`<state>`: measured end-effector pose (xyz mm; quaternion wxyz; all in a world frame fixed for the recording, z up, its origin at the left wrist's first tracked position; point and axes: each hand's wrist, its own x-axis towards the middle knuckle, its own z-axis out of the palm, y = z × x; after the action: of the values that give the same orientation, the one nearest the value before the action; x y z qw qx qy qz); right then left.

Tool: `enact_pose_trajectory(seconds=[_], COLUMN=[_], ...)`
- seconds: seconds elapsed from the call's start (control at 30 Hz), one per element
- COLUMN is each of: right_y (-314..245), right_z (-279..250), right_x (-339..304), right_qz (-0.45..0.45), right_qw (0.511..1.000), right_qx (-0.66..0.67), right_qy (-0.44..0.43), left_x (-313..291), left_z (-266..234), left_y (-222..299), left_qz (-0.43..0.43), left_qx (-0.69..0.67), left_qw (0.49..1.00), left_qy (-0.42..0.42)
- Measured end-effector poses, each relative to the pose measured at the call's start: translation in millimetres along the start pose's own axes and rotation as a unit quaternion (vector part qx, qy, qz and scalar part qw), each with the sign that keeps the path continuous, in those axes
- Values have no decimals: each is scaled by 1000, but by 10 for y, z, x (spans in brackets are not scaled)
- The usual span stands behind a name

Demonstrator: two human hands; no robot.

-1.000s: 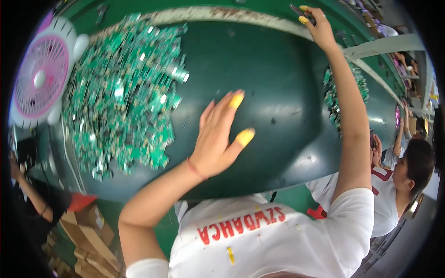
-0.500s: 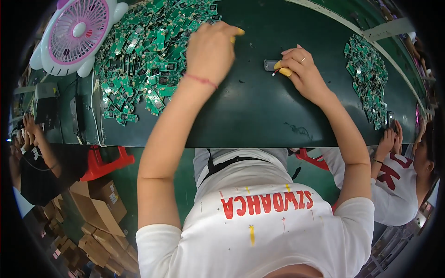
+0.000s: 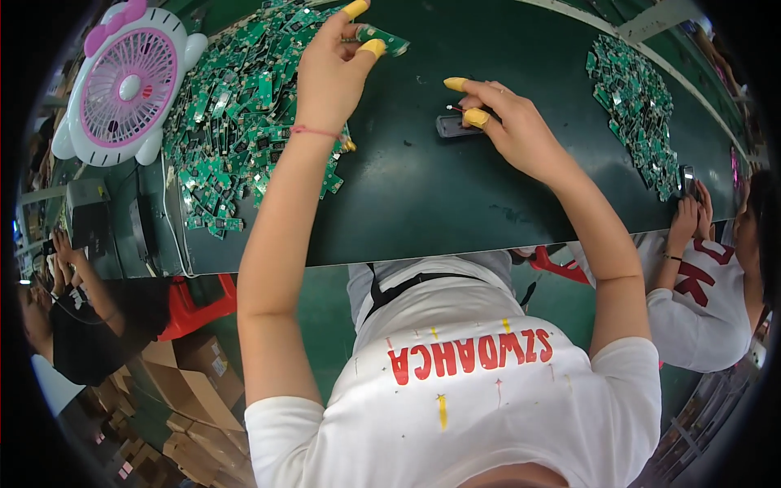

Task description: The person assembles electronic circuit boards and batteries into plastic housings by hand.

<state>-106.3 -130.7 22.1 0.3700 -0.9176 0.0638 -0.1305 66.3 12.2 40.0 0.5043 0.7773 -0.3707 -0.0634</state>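
Note:
My left hand [image 3: 332, 77] is raised over the right edge of a big heap of green circuit boards [image 3: 224, 114]. A single circuit board [image 3: 390, 41] is pinched between its fingers, which wear yellow finger cots. To the right, my right hand [image 3: 512, 122] grips a small dark grey plastic case [image 3: 455, 127] low on the dark green table [image 3: 407, 203]. Its thumb, in a yellow cot, lies at the case, while the index finger stretches out above. A thin wire with a small white connector [image 3: 451, 107] sticks out by the thumb; the other fingertips are partly hidden.
A white and pink fan [image 3: 130, 85] stands at the far left. Another heap of circuit boards [image 3: 634, 114] lies at the right, where a co-worker's hands [image 3: 691, 213] hold a small object. A red stool [image 3: 199, 305] and cardboard boxes [image 3: 199, 374] are below at left.
My left hand has moved up and left and now shows a circuit board in its fingers. My right hand has shifted slightly left with the case, its index finger lifted away.

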Motion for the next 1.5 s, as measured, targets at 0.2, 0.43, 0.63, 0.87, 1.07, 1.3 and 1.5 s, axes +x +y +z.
enact_pose_trajectory(seconds=[0.2,0.43,0.63,0.87,1.07,1.3,1.5], right_y=[-214,-350,-403,-407,-435,-547,-572], right_z=[-12,106,145,64,41,38,82], right_x=[92,160,142,117,120,125,88], right_qz=[17,69,71,126,154,172,169], right_qw=[998,979,951,927,837,804,792], right_qx=[40,162,266,349,523,568,585], right_qy=[52,107,137,61,35,46,47], left_x=[-268,-456,-514,-509,-463,-503,-551], left_z=[185,320,304,306,356,399,399], left_y=[102,157,225,223,141,162,261], left_qz=[-158,18,130,174,268,270,190], left_qx=[-486,-278,-142,-74,-6,-24,-41], left_qw=[854,959,981,982,962,961,980], left_qy=[-96,-55,-2,13,56,61,35])
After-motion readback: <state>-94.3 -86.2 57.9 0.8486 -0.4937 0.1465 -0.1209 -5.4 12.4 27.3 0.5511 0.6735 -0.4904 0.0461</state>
